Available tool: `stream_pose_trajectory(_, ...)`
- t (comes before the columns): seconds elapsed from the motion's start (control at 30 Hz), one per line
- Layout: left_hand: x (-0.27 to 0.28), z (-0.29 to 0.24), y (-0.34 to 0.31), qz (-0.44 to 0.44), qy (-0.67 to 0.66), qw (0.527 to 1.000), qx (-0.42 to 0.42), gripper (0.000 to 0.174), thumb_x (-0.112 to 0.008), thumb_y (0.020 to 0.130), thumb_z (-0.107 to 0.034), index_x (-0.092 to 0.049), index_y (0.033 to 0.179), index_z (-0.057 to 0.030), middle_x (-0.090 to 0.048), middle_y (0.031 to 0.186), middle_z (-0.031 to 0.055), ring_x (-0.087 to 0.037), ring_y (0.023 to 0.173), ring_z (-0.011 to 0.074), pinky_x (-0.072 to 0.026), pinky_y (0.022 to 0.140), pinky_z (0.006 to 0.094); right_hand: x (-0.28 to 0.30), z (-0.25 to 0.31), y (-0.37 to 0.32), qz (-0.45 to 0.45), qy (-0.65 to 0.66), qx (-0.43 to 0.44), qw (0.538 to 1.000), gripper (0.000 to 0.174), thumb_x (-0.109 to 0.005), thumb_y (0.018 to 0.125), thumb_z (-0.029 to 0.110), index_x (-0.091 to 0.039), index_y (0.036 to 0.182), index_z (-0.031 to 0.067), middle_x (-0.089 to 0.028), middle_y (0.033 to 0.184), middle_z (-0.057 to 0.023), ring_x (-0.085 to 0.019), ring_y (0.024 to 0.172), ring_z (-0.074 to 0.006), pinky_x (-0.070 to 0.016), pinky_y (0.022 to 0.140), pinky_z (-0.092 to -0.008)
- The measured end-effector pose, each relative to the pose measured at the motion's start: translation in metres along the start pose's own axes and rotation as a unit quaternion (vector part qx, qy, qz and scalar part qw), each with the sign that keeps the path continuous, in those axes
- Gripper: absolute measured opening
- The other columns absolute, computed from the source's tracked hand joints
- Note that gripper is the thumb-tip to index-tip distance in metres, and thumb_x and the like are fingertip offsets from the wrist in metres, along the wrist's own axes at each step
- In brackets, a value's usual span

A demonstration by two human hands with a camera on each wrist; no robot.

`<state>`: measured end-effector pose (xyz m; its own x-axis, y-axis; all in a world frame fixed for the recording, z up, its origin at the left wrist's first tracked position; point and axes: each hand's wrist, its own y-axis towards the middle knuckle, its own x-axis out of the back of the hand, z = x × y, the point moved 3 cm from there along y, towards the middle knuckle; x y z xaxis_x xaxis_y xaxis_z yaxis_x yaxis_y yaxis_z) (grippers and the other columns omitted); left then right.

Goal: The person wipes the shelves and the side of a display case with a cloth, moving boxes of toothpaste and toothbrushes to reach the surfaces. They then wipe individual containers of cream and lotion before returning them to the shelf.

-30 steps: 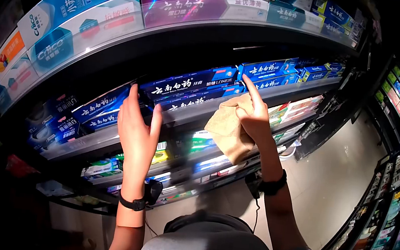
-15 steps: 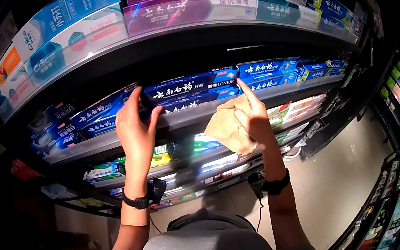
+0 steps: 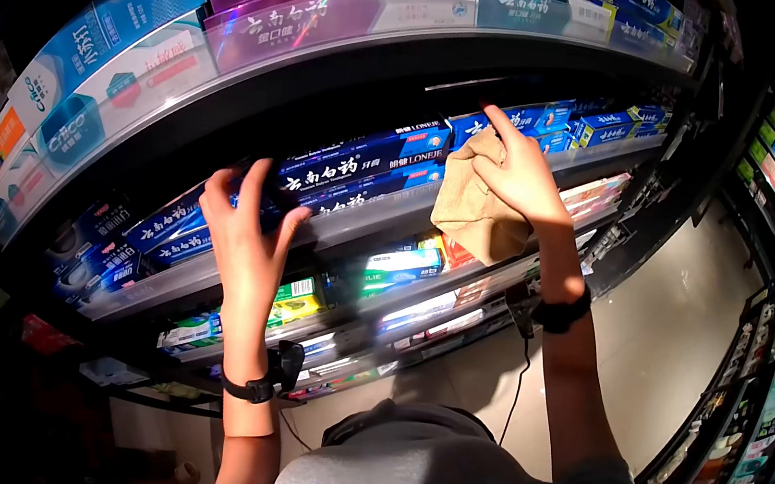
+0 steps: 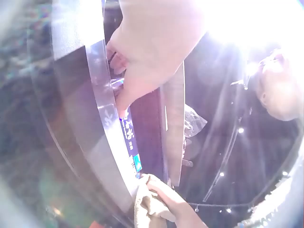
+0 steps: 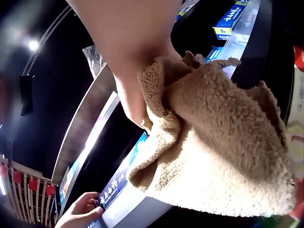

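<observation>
In the head view my right hand (image 3: 526,177) holds a tan cloth (image 3: 479,205), its index finger reaching over blue toothpaste boxes (image 3: 504,121). The fuzzy cloth (image 5: 223,137) hangs in folds below that hand and fills much of the right wrist view. My left hand (image 3: 243,234) is at the left end of a dark blue toothpaste box (image 3: 348,169), fingers bent and spread, thumb close to the box front. In the right wrist view, the left hand's fingertips (image 5: 90,197) are right at that box's end. More blue toothpaste boxes (image 3: 172,220) stand left of it.
A clear shelf lip (image 3: 370,225) runs along the boxes' front. The shelf above (image 3: 325,41) carries larger toothpaste boxes and overhangs the hands. Lower shelves (image 3: 402,278) hold more packages. Another stocked rack (image 3: 757,384) stands across the aisle floor (image 3: 681,297) at right.
My right hand has moved up and right with the cloth, from the dark box's right end to over the neighbouring boxes. The left hand has shifted slightly left, its fingers more spread.
</observation>
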<state>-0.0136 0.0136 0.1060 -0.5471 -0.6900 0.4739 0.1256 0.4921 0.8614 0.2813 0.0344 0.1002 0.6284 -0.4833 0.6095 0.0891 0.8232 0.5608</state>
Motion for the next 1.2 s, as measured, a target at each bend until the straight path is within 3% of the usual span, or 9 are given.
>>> stream_pose_trajectory(0.1,-0.003,-0.004,0.006,0.011,0.004,0.998,-0.060,0.054,-0.072,0.066,-0.011,-0.050,0.115,-0.0069,-0.048,0.110,0.0153,-0.044,0.101,0.0320,-0.0360,0.089,0.0393,-0.001,-0.003,-0.004,0.006,0.005,0.010,1.000,0.066,-0.058,0.069,0.017,-0.036,0.130,0.0078,-0.054,0.057,-0.0146,-0.056,0.053,-0.0263,-0.0440,0.055,-0.0325)
stream_pose_trajectory(0.17,-0.010,-0.002,0.007,0.085,-0.028,0.994,-0.066,0.050,-0.068,0.069,-0.008,-0.050,0.116,-0.0059,-0.048,0.114,0.0151,-0.043,0.106,0.0319,-0.0344,0.092,0.0386,-0.001,-0.005,-0.006,-0.006,0.023,0.007,1.000,0.066,-0.059,0.069,0.016,-0.035,0.130,0.0080,-0.052,0.052,-0.0129,-0.055,0.049,-0.0248,-0.0440,0.054,-0.0328)
stream_pose_trajectory(0.3,-0.012,-0.001,0.009,0.075,-0.094,0.991,-0.060,0.048,-0.068,0.068,-0.001,-0.051,0.113,-0.0042,-0.051,0.110,0.0139,-0.047,0.101,0.0303,-0.0382,0.087,0.0360,0.002,0.008,-0.010,0.006,0.016,-0.011,1.000,0.067,-0.059,0.069,0.017,-0.035,0.130,0.0081,-0.053,0.052,-0.0134,-0.055,0.049,-0.0254,-0.0447,0.055,-0.0344)
stream_pose_trajectory(0.47,-0.014,-0.002,0.010,0.061,-0.112,0.991,-0.039,0.046,-0.069,0.066,-0.001,-0.053,0.110,-0.0032,-0.052,0.108,0.0136,-0.048,0.099,0.0288,-0.0396,0.084,0.0344,0.000,0.016,-0.017,0.011,-0.065,-0.013,0.998,0.076,-0.063,0.069,0.023,-0.027,0.133,0.0086,-0.056,0.059,-0.0180,-0.058,0.060,-0.0346,-0.0478,0.062,-0.0402)
stream_pose_trajectory(0.63,-0.015,-0.004,0.009,0.036,-0.095,0.994,-0.036,0.044,-0.069,0.066,-0.004,-0.054,0.106,-0.0029,-0.053,0.105,0.0125,-0.048,0.095,0.0309,-0.0392,0.083,0.0368,-0.006,0.013,-0.014,0.013,-0.103,-0.020,0.994,0.075,-0.064,0.068,0.022,-0.028,0.133,0.0092,-0.055,0.059,-0.0178,-0.058,0.058,-0.0340,-0.0475,0.060,-0.0394)
stream_pose_trajectory(0.9,-0.015,-0.006,0.006,0.019,-0.091,0.995,-0.043,0.045,-0.070,0.065,-0.003,-0.054,0.107,-0.0033,-0.053,0.106,0.0126,-0.047,0.097,0.0313,-0.0384,0.084,0.0372,-0.003,-0.015,-0.001,-0.044,0.079,0.099,0.991,0.057,-0.060,0.069,0.014,-0.042,0.124,0.0081,-0.056,0.065,-0.0153,-0.054,0.053,-0.0235,-0.0438,0.056,-0.0322)
stream_pose_trajectory(0.97,-0.016,-0.004,0.007,0.014,-0.090,0.995,-0.049,0.045,-0.070,0.064,-0.002,-0.054,0.106,-0.0033,-0.053,0.106,0.0124,-0.047,0.098,0.0313,-0.0381,0.085,0.0371,0.003,-0.015,0.006,-0.012,0.062,0.087,0.994,0.054,-0.058,0.069,0.012,-0.045,0.121,0.0073,-0.059,0.072,-0.0148,-0.056,0.058,-0.0209,-0.0446,0.059,-0.0311)
stream_pose_trajectory(1.03,-0.015,-0.005,0.009,0.018,-0.087,0.995,-0.047,0.045,-0.070,0.064,-0.002,-0.053,0.105,-0.0033,-0.052,0.106,0.0123,-0.046,0.098,0.0314,-0.0380,0.084,0.0371,0.009,-0.012,0.013,-0.014,0.073,0.152,0.986,0.048,-0.056,0.070,0.010,-0.047,0.117,0.0054,-0.061,0.087,-0.0141,-0.059,0.078,-0.0188,-0.0455,0.073,-0.0287)
stream_pose_trajectory(1.2,-0.015,-0.004,0.010,0.031,-0.095,0.994,-0.040,0.044,-0.069,0.064,0.000,-0.052,0.105,-0.0026,-0.052,0.105,0.0127,-0.047,0.097,0.0315,-0.0383,0.084,0.0373,0.011,-0.009,0.019,0.013,0.099,0.147,0.984,0.042,-0.053,0.070,0.006,-0.049,0.112,0.0049,-0.060,0.093,-0.0111,-0.057,0.084,-0.0172,-0.0452,0.075,-0.0278)
